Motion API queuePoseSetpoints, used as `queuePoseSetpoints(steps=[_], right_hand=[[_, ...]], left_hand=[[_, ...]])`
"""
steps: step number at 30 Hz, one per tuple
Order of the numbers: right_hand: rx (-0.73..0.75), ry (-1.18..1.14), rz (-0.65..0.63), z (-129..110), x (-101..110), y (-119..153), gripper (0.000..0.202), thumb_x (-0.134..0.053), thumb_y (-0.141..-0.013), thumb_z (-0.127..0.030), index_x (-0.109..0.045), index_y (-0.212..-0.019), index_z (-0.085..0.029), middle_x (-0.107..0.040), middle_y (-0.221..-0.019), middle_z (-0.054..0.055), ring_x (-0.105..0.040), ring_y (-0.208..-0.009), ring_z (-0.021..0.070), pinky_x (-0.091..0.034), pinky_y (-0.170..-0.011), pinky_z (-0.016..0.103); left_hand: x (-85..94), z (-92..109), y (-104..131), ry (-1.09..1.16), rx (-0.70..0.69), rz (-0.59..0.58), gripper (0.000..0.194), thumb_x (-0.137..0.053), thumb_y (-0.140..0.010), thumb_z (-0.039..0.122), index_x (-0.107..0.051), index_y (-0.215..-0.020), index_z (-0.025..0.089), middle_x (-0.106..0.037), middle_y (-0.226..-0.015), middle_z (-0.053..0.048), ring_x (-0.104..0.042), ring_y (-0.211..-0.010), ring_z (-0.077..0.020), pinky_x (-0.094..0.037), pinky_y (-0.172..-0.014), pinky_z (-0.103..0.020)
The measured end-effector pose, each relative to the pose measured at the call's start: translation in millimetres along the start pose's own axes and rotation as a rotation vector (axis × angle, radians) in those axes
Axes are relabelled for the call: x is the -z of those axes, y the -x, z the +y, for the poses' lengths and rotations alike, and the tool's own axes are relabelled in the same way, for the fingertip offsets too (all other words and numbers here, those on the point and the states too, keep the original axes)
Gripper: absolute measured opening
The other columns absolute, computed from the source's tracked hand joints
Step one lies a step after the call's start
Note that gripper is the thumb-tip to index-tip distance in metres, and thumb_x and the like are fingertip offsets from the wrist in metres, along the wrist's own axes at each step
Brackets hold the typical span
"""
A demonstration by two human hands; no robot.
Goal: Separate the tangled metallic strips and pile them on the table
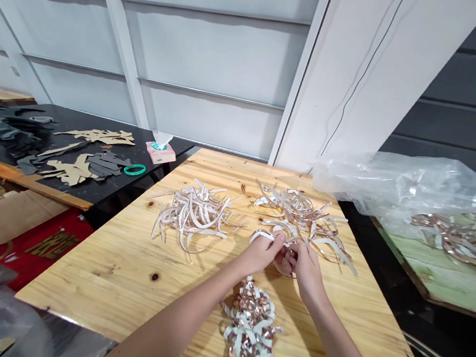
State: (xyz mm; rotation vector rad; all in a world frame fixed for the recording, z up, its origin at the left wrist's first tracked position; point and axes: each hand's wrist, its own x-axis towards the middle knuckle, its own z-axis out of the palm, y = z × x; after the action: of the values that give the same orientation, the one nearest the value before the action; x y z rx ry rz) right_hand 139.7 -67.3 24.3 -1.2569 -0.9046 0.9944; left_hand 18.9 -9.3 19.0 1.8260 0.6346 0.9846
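The left hand [261, 252] and right hand [306, 266] come together at the fingertips, pinched around a curved strip [262, 233] just beyond the tangled clump [251, 329]; whether the fingers hold more than one strip I cannot tell. The strip looks thin, light and springy, bendable along its length, and its glossy face would probably slide under a loose touch. It should take a flat fingertip pinch near an end best; a hard squeeze could crease it. Its long axis is an arc: the visible part bows out past the left thumb, running roughly crosswise to the clump's length, while its other end is lost among the fingers.

Farther out, beyond the clump and to its right, lies a loose coppery pile [292, 204], its strips pointing many ways. Beyond the clump and to its left sits a pale pile [197, 211], similarly mixed. The wooden table [115, 279] lies beneath the clump.
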Motion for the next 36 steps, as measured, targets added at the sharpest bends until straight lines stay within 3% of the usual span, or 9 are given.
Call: queuePoseSetpoints(steps=[6,17,23,32,36], right_hand=[[-0.102,-0.273,0.022,-1,0,-2,0.03,-0.056,-0.08,-0.027,-0.037,-0.056,-0.024,-0.037,-0.043,-0.006,-0.033,-0.037,0.0113,-0.024,-0.038,0.027],[-0.172,-0.505,0.09,-12,11,-7,0.027,-0.057,-0.077,-0.025,-0.036,-0.06,-0.023,-0.03,-0.05,-0.008,-0.027,-0.041,0.0097,-0.024,-0.039,0.024],[-0.069,-0.644,0.06,-25,23,-9,0.023,-0.055,-0.079,-0.021,-0.04,-0.061,-0.022,-0.037,-0.051,-0.005,-0.035,-0.043,0.0099,-0.032,-0.04,0.024],[0.029,-0.868,0.078,-33,27,-11,0.023,-0.057,-0.073,-0.016,-0.039,-0.06,-0.02,-0.037,-0.053,-0.006,-0.04,-0.049,0.0075,-0.042,-0.047,0.018],[0.031,-0.853,0.111,-28,21,-12,0.012,-0.06,-0.072,-0.016,-0.05,-0.068,-0.02,-0.054,-0.063,-0.003,-0.055,-0.058,0.0104,-0.053,-0.054,0.02]], left_hand=[[-1.4,-2,0,0.057,0.043,-0.085,0.046,-0.032,-0.102,0.052,-0.054,-0.075,0.021,-0.06,-0.067,0.0,-0.057,-0.064,-0.0164,-0.045,-0.068,-0.029],[1.5,-1,3,-0.051,0.01,-0.111,0.047,-0.026,-0.104,0.044,-0.051,-0.071,0.021,-0.057,-0.069,0.0,-0.054,-0.069,-0.0163,-0.042,-0.079,-0.029],[5.3,2,4,-0.143,-0.016,-0.177,0.045,-0.025,-0.104,0.041,-0.052,-0.074,0.021,-0.056,-0.071,0.001,-0.053,-0.071,-0.0158,-0.041,-0.081,-0.028],[8.7,17,2,-0.221,-0.083,-0.151,0.041,-0.026,-0.105,0.038,-0.051,-0.077,0.021,-0.057,-0.072,0.0,-0.054,-0.071,-0.0165,-0.043,-0.083,-0.031],[11.6,12,3,-0.118,-0.08,-0.124,0.038,-0.029,-0.104,0.041,-0.05,-0.081,0.021,-0.057,-0.072,0.0,-0.055,-0.068,-0.0153,-0.046,-0.077,-0.031]])
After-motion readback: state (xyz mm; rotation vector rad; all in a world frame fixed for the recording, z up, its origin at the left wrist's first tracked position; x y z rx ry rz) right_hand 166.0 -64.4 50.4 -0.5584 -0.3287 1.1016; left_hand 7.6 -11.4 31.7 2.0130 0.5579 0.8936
